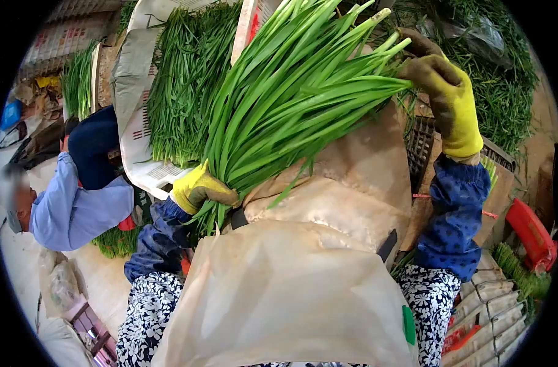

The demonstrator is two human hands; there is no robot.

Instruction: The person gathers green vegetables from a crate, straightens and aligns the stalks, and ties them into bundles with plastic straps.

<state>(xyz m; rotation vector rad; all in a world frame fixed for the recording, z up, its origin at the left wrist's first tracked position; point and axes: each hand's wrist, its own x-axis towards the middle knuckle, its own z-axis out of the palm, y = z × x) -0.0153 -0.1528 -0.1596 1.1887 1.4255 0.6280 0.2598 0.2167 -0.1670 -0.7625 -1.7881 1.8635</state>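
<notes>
A large loose bunch of garlic chives [279,104] lies slantwise across my lap, its pale cut stems fanned toward the upper right. Near its lower leafy end, my left hand [202,188], in a yellow glove, is closed around the bunch. My right hand [441,85], in a soiled yellow glove, is at the stem side. Its fingers are bent and pinched on the ends of a few chives at the edge of the bunch; the fingertips are partly hidden by the glove. A beige apron [285,281] covers my lap beneath the bunch.
A white crate [135,147] to the left holds more chives [190,79]. A co-worker in a blue shirt [86,205] bends at far left. Loose greens [493,92] are heaped at upper right, beside a dark crate [419,147]. A red plastic object [529,232] lies right.
</notes>
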